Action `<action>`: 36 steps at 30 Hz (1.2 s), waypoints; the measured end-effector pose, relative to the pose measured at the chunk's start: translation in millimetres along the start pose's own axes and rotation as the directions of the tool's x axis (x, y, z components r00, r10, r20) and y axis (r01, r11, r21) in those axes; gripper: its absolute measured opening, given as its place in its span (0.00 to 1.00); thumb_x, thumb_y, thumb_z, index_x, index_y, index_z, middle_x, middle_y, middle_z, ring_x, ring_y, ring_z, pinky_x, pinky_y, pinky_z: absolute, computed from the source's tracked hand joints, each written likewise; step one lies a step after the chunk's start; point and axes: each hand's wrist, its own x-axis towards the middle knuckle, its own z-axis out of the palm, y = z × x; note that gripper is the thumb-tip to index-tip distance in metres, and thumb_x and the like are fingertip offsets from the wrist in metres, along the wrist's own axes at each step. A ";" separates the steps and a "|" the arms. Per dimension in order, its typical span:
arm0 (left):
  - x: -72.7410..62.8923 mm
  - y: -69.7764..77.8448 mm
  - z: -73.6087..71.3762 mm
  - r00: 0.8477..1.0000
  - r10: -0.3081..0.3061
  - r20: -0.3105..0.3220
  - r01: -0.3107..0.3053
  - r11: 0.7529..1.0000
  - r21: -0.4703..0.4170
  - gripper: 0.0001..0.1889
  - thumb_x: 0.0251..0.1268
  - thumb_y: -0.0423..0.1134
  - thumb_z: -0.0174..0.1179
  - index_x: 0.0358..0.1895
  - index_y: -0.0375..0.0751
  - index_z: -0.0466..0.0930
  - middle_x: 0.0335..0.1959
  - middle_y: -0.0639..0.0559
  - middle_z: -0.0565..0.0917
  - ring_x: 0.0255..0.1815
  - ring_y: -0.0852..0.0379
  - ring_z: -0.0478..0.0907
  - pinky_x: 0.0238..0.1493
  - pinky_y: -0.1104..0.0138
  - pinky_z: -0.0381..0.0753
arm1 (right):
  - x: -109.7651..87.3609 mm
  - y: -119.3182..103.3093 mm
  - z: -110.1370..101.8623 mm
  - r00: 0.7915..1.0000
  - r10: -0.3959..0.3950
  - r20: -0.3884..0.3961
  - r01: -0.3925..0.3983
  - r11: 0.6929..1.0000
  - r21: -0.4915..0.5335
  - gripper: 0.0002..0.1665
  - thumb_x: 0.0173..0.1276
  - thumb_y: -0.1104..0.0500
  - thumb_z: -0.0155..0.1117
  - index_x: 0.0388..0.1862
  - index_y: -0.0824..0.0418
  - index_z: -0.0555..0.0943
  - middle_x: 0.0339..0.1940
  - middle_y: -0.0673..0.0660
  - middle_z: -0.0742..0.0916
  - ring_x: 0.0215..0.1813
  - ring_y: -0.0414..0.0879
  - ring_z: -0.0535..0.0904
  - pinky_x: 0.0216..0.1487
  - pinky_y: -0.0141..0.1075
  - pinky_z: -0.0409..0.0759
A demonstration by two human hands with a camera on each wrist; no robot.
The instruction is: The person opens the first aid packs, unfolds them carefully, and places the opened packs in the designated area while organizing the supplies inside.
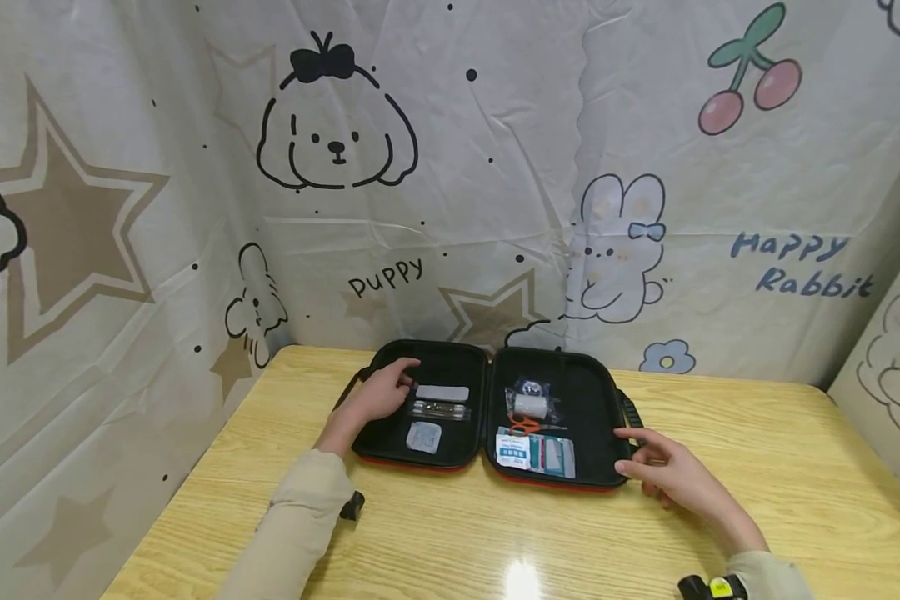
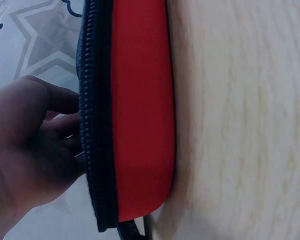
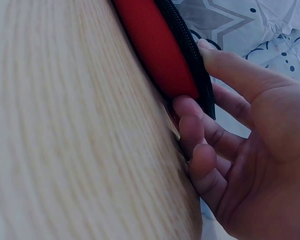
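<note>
A first-aid case [image 1: 486, 433], red outside and black inside, lies unfolded flat on the wooden table. Over its left half reaches my left hand [image 1: 378, 396], fingers loosely bent and holding nothing; the zipper rim hides part of them in the left wrist view. In that half lie a white strip [image 1: 442, 392], a clear packet [image 1: 440, 410] and a small pale packet [image 1: 423, 437]. My right hand [image 1: 667, 471] holds the case's right edge near its front corner, thumb on the rim. The right half carries a white bandage roll [image 1: 530, 407], orange-handled scissors [image 1: 524, 425] and flat packets [image 1: 513, 450].
The case has a black handle strap [image 1: 630, 412] on its right side. A printed cloth [image 1: 487, 167] hangs behind the table [image 1: 450, 533] and along its left side. Wooden tabletop extends in front of the case and to both sides.
</note>
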 end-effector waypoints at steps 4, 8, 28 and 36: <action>-1.2 -0.3 -3.1 1.000 -0.007 -0.031 0.007 1.000 0.019 0.23 0.71 0.30 0.51 0.68 0.39 0.71 0.52 0.40 0.84 0.54 0.46 0.81 0.58 0.52 0.77 | -0.1 -0.7 -0.7 1.000 -0.001 0.000 0.001 1.000 -0.002 0.40 0.68 0.50 0.68 0.75 0.58 0.64 0.34 0.58 0.80 0.22 0.42 0.71 0.17 0.35 0.70; -1.9 -3.2 -4.8 0.997 0.000 -0.077 0.002 1.000 0.031 0.20 0.70 0.32 0.55 0.64 0.40 0.75 0.56 0.41 0.81 0.55 0.45 0.79 0.59 0.51 0.77 | 0.2 0.0 -2.0 1.000 -0.002 0.003 0.002 1.000 -0.006 0.40 0.68 0.50 0.68 0.75 0.58 0.64 0.35 0.58 0.81 0.22 0.42 0.71 0.17 0.34 0.70; -10.6 48.4 6.7 0.980 0.197 -0.012 -0.193 0.971 0.139 0.14 0.70 0.36 0.58 0.56 0.43 0.83 0.53 0.51 0.84 0.57 0.51 0.79 0.61 0.56 0.76 | -0.6 0.7 -0.2 1.000 0.005 -0.005 -0.005 1.000 0.001 0.41 0.67 0.49 0.68 0.75 0.58 0.64 0.34 0.57 0.81 0.21 0.42 0.70 0.17 0.35 0.70; -16.9 63.0 18.0 0.969 0.238 0.067 -0.245 0.959 0.140 0.14 0.72 0.38 0.57 0.56 0.43 0.83 0.53 0.51 0.83 0.56 0.49 0.78 0.59 0.54 0.77 | -1.0 -0.4 -0.3 1.000 -0.015 0.005 0.015 1.000 0.005 0.41 0.68 0.50 0.68 0.75 0.58 0.65 0.34 0.58 0.80 0.22 0.42 0.70 0.16 0.34 0.69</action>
